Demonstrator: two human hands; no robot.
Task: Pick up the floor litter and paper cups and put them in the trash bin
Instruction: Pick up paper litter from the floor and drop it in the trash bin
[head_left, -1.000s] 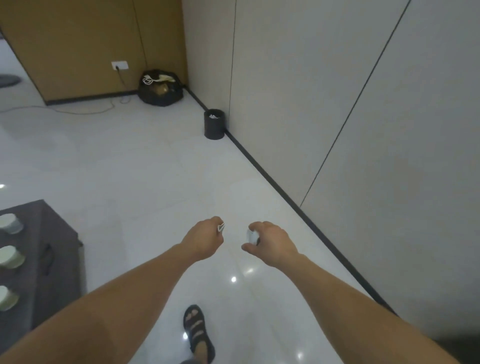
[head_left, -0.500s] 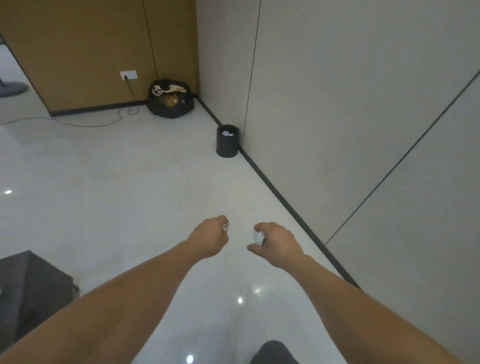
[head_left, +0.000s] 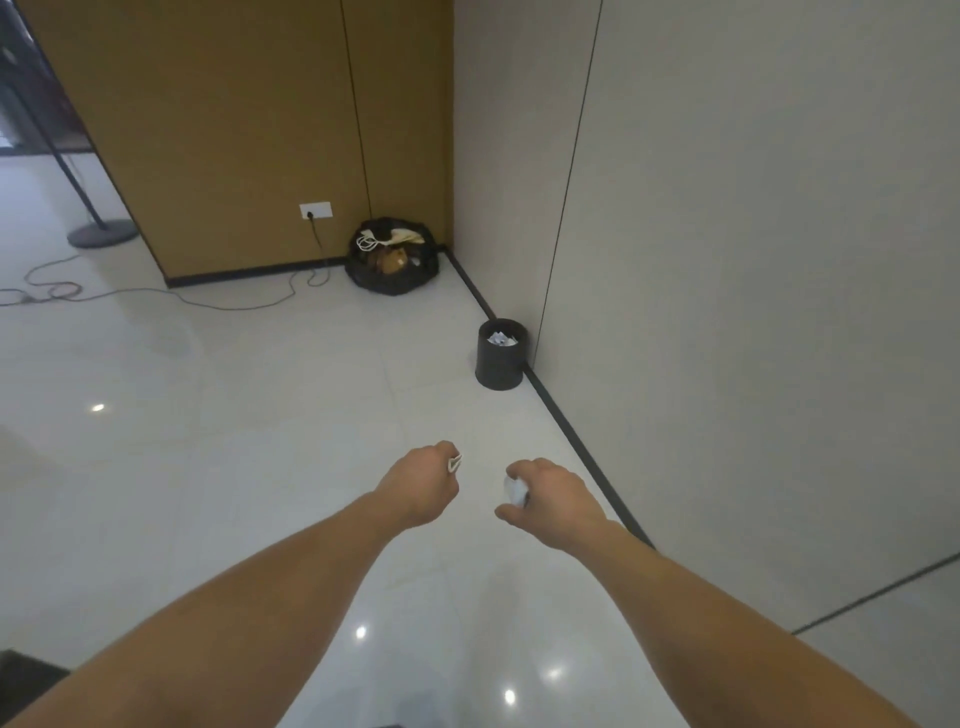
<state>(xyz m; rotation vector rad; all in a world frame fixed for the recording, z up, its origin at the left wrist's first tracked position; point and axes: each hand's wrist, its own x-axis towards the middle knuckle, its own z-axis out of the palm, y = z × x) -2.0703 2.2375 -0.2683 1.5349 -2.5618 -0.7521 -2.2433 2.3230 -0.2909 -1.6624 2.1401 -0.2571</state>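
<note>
A small black trash bin (head_left: 500, 364) stands on the floor against the grey wall, with white crumpled paper (head_left: 501, 339) inside. My left hand (head_left: 422, 483) is held out in front of me, gripping a folded piece of white litter (head_left: 454, 463) that sticks out past the fingers. My right hand (head_left: 550, 503) grips a crumpled white paper ball (head_left: 514, 490). Both hands are well short of the bin, which lies ahead and slightly right.
A full black rubbish bag (head_left: 392, 256) sits in the corner beyond the bin. A cable (head_left: 218, 304) runs from a wall socket (head_left: 315, 210) across the floor at left. A stand's round base (head_left: 102, 232) is at far left. A dark edge (head_left: 26, 675) shows at bottom left.
I have walked closer to the bin, which now looks larger and nearer. The dark table with cups has slid out of view at left. Both hands keep their grip.
</note>
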